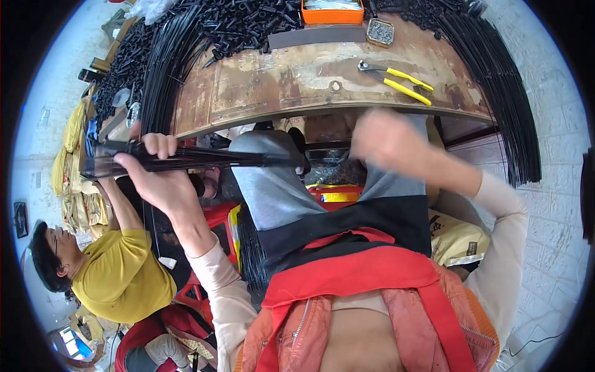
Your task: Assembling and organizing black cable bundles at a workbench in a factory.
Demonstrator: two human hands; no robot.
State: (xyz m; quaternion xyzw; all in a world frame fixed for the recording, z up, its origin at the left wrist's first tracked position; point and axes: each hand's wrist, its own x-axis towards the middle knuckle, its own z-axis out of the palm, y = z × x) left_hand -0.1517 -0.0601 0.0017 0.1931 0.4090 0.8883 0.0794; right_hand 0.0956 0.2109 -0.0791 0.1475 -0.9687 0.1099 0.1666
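My left hand [162,183] is wrapped round a bundle of thin black rods [214,159], which lies almost level above my left knee. The thumb presses on its near side and the fingers curl over the far side. At its right end the bundle is smeared by motion. My right hand [385,139] is raised over my right thigh, just short of the table's front edge. It is blurred, so I cannot tell how its fingers are held or whether anything is in them.
On the wooden table [260,87] lie yellow-handled pincers [396,82], a small tray of metal bits [380,32], an orange box [333,12] and heaped black parts [254,25]. Long black rods [502,87] hang off the right edge. A co-worker in yellow [127,273] is at left.
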